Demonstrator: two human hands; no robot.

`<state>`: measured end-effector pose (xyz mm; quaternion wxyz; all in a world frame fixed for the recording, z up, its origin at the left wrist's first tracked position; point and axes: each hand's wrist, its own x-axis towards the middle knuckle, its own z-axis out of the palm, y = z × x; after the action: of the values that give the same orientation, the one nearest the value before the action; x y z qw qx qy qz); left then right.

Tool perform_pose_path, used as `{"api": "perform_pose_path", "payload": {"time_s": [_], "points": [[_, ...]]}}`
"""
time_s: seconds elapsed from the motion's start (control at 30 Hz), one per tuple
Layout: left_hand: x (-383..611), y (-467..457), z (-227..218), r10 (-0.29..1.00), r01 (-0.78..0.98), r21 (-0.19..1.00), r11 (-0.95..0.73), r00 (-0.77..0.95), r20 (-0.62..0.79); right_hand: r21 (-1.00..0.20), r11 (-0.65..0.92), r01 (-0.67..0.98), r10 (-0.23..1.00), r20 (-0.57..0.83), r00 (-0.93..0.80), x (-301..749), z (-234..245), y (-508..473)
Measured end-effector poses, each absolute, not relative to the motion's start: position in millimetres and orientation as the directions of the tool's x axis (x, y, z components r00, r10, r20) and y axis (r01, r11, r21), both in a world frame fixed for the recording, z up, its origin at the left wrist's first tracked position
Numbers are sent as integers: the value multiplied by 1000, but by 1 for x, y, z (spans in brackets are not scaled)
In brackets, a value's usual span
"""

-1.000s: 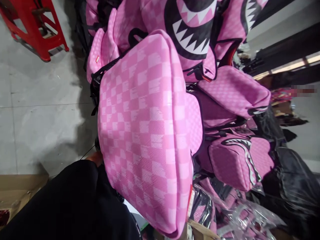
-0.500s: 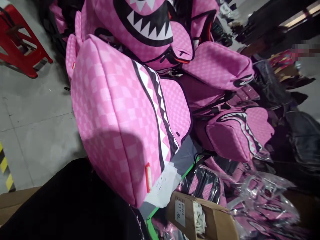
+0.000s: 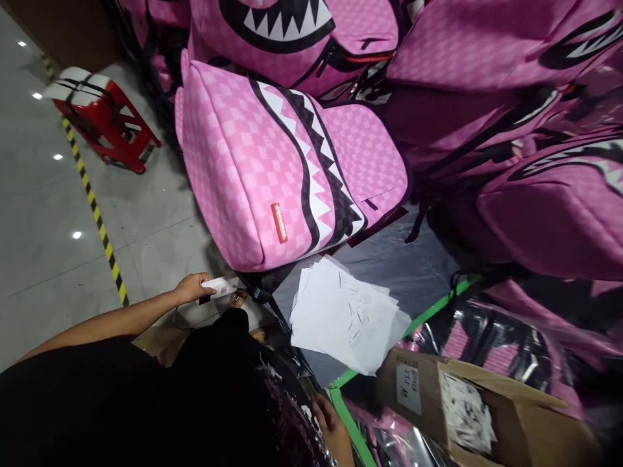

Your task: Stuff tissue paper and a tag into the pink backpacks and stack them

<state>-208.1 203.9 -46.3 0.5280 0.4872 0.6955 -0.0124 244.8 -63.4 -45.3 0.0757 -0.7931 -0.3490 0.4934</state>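
My left hand is stretched out over the floor at the left, fingers closed round a slim white object with a small pinkish mark; its kind is unclear. A thin cord hangs below that hand. Low beside my dark, sequined top is my right hand, its fingers curled and partly hidden by the cloth. Before me a pink checked backpack with a black-and-white toothed band and a red label lies on its side. Closest to my right hand is a stack of white paper sheets on a grey surface.
More pink toothed backpacks are piled behind and at the right. An open cardboard box holding white slips stands at lower right, near plastic-wrapped bags and a green edge. A red stool and yellow-black floor tape are at left.
The view has shifted, bringing more floor and the whole paper stack into sight. Both hands have come into view, the left one with the white object. The backpack now appears clear of my body.
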Motion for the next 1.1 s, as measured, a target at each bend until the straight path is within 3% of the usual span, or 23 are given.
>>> {"api": "perform_pose_path", "payload": {"time_s": [0.27,0.4,0.5,0.7,0.77,0.9,0.97,1.1], "points": [[-205,88,11,658,465,618,634,97,-747,-806,-533,259,749,-591,-301,150,-59,53],[-182,53,33,622,423,644,637,211,-754,-796,-604,41,680,-541,-494,105,-41,66],[-171,35,41,595,438,654,617,284,-752,-727,-686,-20,573,-523,-631,98,-28,47],[-142,9,65,631,573,692,439,352,-692,-640,-766,-51,525,-578,-625,108,-16,13],[-121,1,71,681,686,679,262,368,-634,-648,-759,-63,538,-569,-623,108,-15,8],[-81,-14,63,686,873,461,-158,433,-585,-645,-763,-42,520,-573,-634,106,-19,-2],[-74,-19,51,683,893,419,-164,410,-605,-633,-774,-11,502,-604,-619,105,-22,-6],[-90,-15,26,656,877,477,50,332,-678,-583,-812,22,449,-650,-613,107,-24,-9]]}}
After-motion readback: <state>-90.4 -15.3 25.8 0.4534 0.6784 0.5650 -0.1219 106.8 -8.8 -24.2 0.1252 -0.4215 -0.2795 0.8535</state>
